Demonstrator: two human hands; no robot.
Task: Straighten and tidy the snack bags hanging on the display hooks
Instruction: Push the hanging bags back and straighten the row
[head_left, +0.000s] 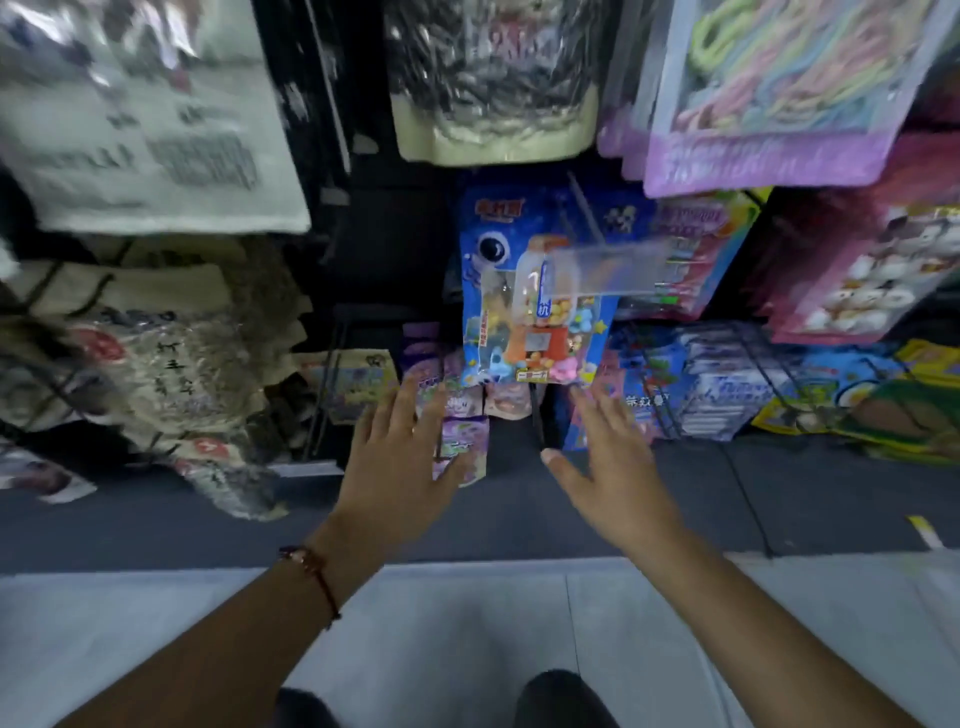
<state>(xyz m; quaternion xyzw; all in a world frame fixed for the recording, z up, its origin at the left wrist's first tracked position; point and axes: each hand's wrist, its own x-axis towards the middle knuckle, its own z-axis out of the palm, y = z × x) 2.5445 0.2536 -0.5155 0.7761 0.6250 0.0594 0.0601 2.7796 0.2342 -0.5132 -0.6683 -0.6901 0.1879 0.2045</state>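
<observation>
Dozens of snack bags hang in crowded rows across the display rack (769, 395), from pale printed sacks (150, 130) at far left to a pink marshmallow pack (862, 270) at far right. At centre hangs a blue bag with a candy-machine picture (530, 291), and just below it a column of small purple packets (462, 436). Both hands reach toward this lower middle section with fingers spread wide and holding nothing: the left hand (400, 462) overlaps the purple packets, though contact cannot be confirmed, and the right hand (613, 467) hovers near the blue bag's lower right corner. The step appears to be the approach; the next move likely calls for squaring the blue bag or aligning the purple packets.
</observation>
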